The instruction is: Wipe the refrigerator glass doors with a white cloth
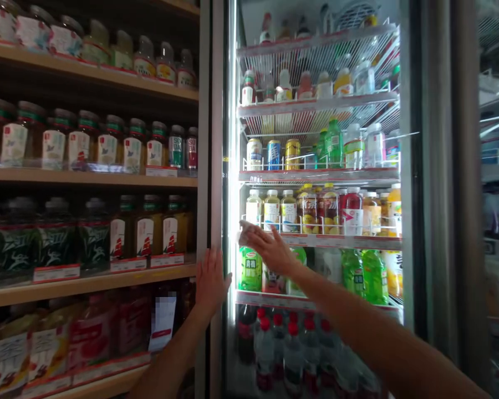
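Note:
The glass door (316,274) of a lit drinks fridge stands in front of me. My right hand (268,246) reaches across it, at the height of the shelf edge above the green bottles. Its fingers point left and press on a pale crumpled cloth (244,227), which is mostly hidden under them. My left hand (211,277) lies flat on the metal door frame (216,138), left of the glass, with fingers stretched upward and thumb out. It holds nothing.
Wooden shelves (87,177) with rows of bottled drinks stand at the left. Behind the glass, wire shelves hold cans (273,155) and bottles (333,144), with red-capped bottles (293,354) at the bottom. Another fridge door (497,166) is at the right.

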`<state>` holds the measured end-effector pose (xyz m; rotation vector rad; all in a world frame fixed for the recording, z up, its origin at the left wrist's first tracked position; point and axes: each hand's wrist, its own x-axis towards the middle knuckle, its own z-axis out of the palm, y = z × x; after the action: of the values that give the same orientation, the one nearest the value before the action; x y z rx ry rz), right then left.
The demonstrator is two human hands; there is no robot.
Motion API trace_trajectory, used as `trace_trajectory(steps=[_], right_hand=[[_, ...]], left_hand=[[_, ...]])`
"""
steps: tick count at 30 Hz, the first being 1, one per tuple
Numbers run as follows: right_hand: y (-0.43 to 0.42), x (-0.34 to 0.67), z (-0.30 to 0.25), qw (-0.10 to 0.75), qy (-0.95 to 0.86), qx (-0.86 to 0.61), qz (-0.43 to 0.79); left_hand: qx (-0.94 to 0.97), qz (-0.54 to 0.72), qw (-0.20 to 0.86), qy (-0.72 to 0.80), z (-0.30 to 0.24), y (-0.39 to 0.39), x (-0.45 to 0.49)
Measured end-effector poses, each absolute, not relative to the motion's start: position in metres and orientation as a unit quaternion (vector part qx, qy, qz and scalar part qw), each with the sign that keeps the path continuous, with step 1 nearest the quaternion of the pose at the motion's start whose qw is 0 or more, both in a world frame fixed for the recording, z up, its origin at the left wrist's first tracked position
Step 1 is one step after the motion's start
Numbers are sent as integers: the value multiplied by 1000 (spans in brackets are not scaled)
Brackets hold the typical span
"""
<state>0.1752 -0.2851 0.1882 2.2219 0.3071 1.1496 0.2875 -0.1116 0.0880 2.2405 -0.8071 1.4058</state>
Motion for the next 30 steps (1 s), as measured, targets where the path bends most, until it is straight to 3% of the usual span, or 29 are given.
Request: trace_trajectory(steps=[4,10,14,19,25,30], right_hand=[[-323,138,205,258,-19,815,519],[-341,111,177,287,19,837,466],[-354,105,173,265,11,831,489],[-399,75,164,306,47,824,474],[-440,40,171,302,-87,775,548],[-447,31,172,289,-136,767,556]], left_hand=[[776,503,219,-310,119,-128,273],[656,472,339,-482,159,-186,211],[656,397,429,-477,168,-231,185],[678,483,346,-433,182,-262,173],[667,568,262,-405,204,-298,163],[637,616,220,-409,218,-274,207]])
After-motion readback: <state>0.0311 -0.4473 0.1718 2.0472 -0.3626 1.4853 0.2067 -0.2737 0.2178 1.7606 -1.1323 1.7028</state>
